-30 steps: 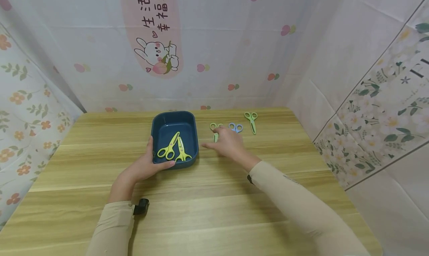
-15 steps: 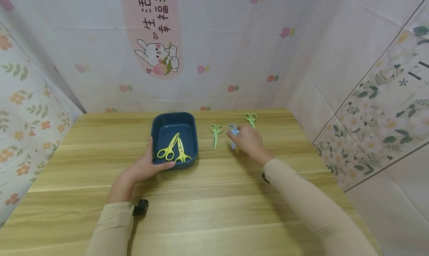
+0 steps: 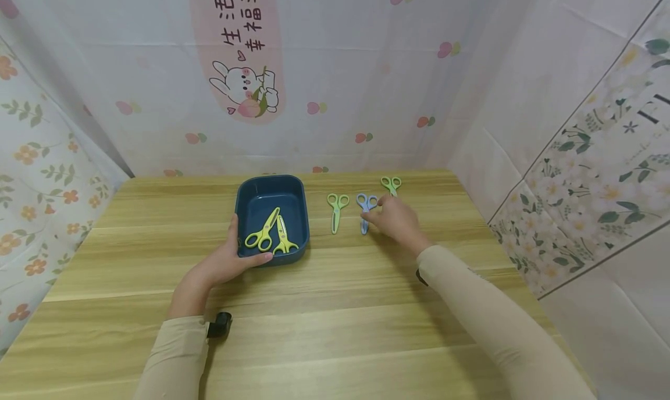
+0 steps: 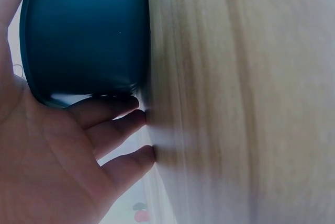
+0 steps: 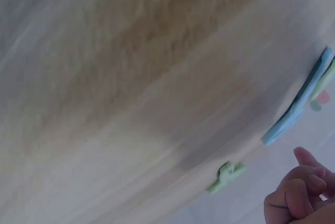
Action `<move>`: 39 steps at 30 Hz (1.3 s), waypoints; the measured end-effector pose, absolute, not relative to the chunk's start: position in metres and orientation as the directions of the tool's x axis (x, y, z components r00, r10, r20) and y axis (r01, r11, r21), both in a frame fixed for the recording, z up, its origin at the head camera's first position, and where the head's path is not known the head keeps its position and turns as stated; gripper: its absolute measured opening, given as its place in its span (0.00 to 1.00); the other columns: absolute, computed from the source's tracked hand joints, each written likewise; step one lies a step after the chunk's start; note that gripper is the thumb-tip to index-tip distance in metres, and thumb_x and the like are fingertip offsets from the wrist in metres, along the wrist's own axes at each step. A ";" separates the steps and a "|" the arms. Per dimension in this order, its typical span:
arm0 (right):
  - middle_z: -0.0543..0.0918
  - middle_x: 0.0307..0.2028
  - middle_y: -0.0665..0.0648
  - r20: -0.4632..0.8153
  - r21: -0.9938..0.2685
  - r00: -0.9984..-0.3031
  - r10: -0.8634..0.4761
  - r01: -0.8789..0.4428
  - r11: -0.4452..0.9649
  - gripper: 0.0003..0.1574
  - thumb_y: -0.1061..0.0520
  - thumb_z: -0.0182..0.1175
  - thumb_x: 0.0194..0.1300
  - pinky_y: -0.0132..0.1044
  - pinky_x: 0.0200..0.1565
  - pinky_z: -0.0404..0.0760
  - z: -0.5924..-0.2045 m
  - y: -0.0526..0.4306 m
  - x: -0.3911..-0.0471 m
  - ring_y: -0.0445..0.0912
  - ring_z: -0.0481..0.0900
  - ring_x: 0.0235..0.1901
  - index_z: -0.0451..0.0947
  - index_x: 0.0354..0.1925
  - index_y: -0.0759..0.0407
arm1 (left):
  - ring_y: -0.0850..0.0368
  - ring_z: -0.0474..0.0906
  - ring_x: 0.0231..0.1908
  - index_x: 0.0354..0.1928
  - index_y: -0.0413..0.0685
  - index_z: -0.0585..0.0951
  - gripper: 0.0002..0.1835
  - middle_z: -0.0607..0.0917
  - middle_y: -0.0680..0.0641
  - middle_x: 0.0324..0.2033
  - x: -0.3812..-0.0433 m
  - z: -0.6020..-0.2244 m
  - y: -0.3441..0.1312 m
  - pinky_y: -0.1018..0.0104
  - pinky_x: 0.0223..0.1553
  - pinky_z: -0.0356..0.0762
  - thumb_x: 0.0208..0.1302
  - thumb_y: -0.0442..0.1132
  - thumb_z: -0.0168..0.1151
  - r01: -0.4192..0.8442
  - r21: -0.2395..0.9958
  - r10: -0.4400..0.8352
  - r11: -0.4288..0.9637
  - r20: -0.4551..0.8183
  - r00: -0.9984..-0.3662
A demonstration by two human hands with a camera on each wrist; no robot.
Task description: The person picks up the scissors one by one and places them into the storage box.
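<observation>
My left hand (image 3: 222, 260) grips the near left corner of a dark blue dish (image 3: 305, 214), thumb over the front rim and fingers along its outer left wall. Two yellow-green scissors (image 3: 263, 231) lie inside the dish. My right hand (image 3: 398, 217) hovers beside the blue scissors (image 3: 364, 214), its thumb tip overlapping them in the head view. The right wrist view shows those fingers (image 5: 296, 195) loosely curled with nothing in them. Left of the blue pair lie green scissors (image 3: 336, 214). Another green pair (image 3: 390, 185) lies behind my right hand, its blades hidden.
Everything sits on a wood-grain table (image 3: 314, 330). A printed curtain (image 3: 366, 86) hangs along the table's back edge, and more patterned cloth hangs at both sides. A small black device (image 3: 220, 324) is strapped to my left wrist.
My right hand has moved right, from the left green scissors to the blue pair and then slightly past it. The left green scissors now show fully. My left hand and the dish stay put.
</observation>
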State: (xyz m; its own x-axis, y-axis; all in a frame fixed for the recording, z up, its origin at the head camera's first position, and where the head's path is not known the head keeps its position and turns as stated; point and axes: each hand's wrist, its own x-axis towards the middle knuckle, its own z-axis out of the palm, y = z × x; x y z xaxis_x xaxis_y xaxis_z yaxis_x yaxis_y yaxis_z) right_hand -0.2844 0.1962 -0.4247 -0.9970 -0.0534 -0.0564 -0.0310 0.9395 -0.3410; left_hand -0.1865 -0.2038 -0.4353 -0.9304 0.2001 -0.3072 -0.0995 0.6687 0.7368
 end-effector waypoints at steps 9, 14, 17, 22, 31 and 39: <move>0.74 0.25 0.52 -0.106 -0.302 -0.989 -0.105 -0.069 0.951 0.32 0.32 0.71 0.65 0.40 0.26 0.67 -0.438 0.186 -0.279 0.46 0.70 0.25 0.75 0.24 0.54 | 0.23 0.49 0.81 0.80 0.56 0.13 0.78 0.40 0.26 0.84 -0.187 -0.436 -0.204 0.28 0.78 0.56 0.62 0.72 0.70 -0.101 0.742 0.202 0.663 -0.307 -0.930; 0.75 0.28 0.53 -0.117 -0.260 -0.988 -0.098 -0.065 0.963 0.24 0.39 0.69 0.67 0.40 0.27 0.68 -0.436 0.186 -0.274 0.47 0.72 0.27 0.76 0.26 0.54 | 0.23 0.49 0.81 0.80 0.56 0.13 0.78 0.40 0.26 0.84 -0.187 -0.436 -0.204 0.29 0.78 0.57 0.63 0.72 0.69 -0.097 0.739 0.204 0.667 -0.306 -0.930; 0.76 0.30 0.55 -0.155 -0.236 -0.984 -0.085 -0.046 0.971 0.20 0.44 0.66 0.69 0.40 0.27 0.70 -0.432 0.188 -0.273 0.48 0.74 0.27 0.76 0.29 0.56 | 0.23 0.49 0.81 0.80 0.55 0.13 0.77 0.40 0.26 0.84 -0.187 -0.435 -0.204 0.29 0.79 0.56 0.63 0.71 0.69 -0.092 0.741 0.207 0.665 -0.301 -0.931; 0.78 0.31 0.58 -0.162 -0.177 -0.986 -0.042 -0.013 0.984 0.12 0.52 0.62 0.70 0.42 0.25 0.74 -0.428 0.195 -0.273 0.50 0.76 0.27 0.75 0.34 0.59 | 0.22 0.49 0.81 0.80 0.54 0.14 0.77 0.40 0.25 0.84 -0.186 -0.435 -0.204 0.28 0.78 0.55 0.64 0.71 0.69 -0.091 0.743 0.207 0.663 -0.299 -0.932; 0.80 0.38 0.62 -0.134 -0.160 -0.989 -0.069 -0.047 0.986 0.09 0.56 0.59 0.69 0.47 0.29 0.77 -0.427 0.194 -0.274 0.53 0.77 0.33 0.77 0.39 0.62 | 0.23 0.52 0.81 0.80 0.55 0.13 0.77 0.41 0.25 0.83 -0.185 -0.434 -0.205 0.28 0.78 0.57 0.63 0.72 0.69 -0.093 0.736 0.202 0.671 -0.301 -0.932; 0.80 0.40 0.63 -0.126 -0.087 -0.983 -0.137 -0.127 0.988 0.05 0.61 0.58 0.70 0.51 0.35 0.83 -0.432 0.189 -0.275 0.52 0.77 0.35 0.79 0.38 0.62 | 0.22 0.53 0.80 0.80 0.54 0.14 0.77 0.42 0.24 0.83 -0.185 -0.434 -0.204 0.29 0.78 0.58 0.63 0.73 0.68 -0.100 0.728 0.198 0.678 -0.312 -0.929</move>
